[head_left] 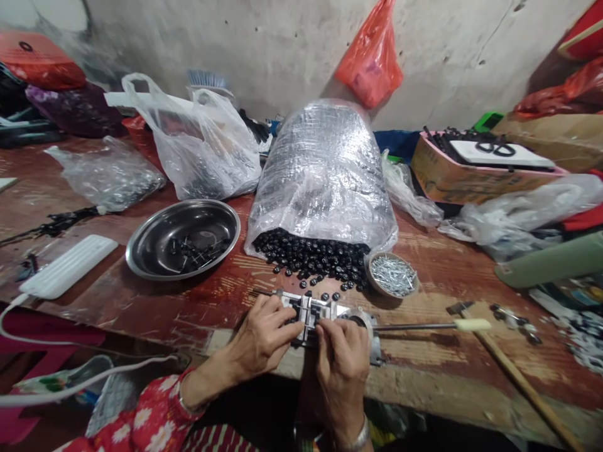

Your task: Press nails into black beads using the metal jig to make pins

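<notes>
A small metal press jig (315, 312) sits at the near edge of the wooden table (438, 295), with a long lever ending in a cream handle (472, 324) reaching right. My left hand (262, 339) rests on the jig's left side, fingers curled and pinched at a small black part. My right hand (342, 359) is closed over the jig's middle, fingertips pressed together on something too small to name. Just behind the jig, black beads (313, 256) spill from a big clear plastic sack (324, 169). A little round dish of silver pins (392, 274) stands to the right of the beads.
A steel bowl (183, 238) holding a few black parts sits at left, beside a white ribbed block (69, 265) with a cable. Plastic bags (202, 147) crowd the back. A cardboard box (475, 169) with scissors is at right, and a hammer (513, 370) lies by the lever.
</notes>
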Demonstrator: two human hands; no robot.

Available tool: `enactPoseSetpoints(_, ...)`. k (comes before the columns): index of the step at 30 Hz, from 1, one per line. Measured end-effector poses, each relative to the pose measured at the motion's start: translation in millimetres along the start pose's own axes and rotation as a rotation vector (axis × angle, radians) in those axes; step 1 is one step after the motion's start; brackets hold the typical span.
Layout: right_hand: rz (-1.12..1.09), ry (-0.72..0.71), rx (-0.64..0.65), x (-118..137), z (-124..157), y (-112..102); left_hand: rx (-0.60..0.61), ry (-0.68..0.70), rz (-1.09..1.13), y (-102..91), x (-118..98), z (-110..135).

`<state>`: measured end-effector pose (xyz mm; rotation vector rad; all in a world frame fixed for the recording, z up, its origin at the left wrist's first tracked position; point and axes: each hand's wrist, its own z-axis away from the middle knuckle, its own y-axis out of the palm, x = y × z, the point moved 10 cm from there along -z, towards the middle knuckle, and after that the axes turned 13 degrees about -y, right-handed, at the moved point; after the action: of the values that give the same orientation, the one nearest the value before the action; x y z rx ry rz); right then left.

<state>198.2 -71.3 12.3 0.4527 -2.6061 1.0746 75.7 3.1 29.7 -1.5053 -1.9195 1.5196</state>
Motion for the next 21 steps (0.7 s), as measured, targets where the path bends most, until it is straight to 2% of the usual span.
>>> enactPoseSetpoints(7,0.084,-0.010,-0.004,1.4,5.4,1.2,-0.004,-0.005,-0.028,2.1,0.4,2.3)
enactPoseSetpoints(12,-0.052,-0.009,0.015,-1.4,12.1,-3.2,-0.013,-0.010,-0.024,3.3,1.6,5.4)
enactPoseSetpoints(14,-0.086,-0.025,0.005,-3.3,11.3,-16.7,-0.006,-0.012,-0.017,3.8,2.1,6.3)
enactPoseSetpoints(16,-0.028,-0.035,-0.041,-13.4,8.3,-41.8,-0.004,-0.010,-0.014,3.5,2.1,6.5)
enactPoseSetpoints(19,0.206,-0.076,-0.101,-44.5,1.3,-85.7,-0.003,-0.005,-0.016,3.0,1.9,5.8)
enactPoseSetpoints(21,0.413,-0.103,-0.031,-74.3,-3.1,-100.9,-0.011,-0.002,-0.024,2.3,1.8,5.3)
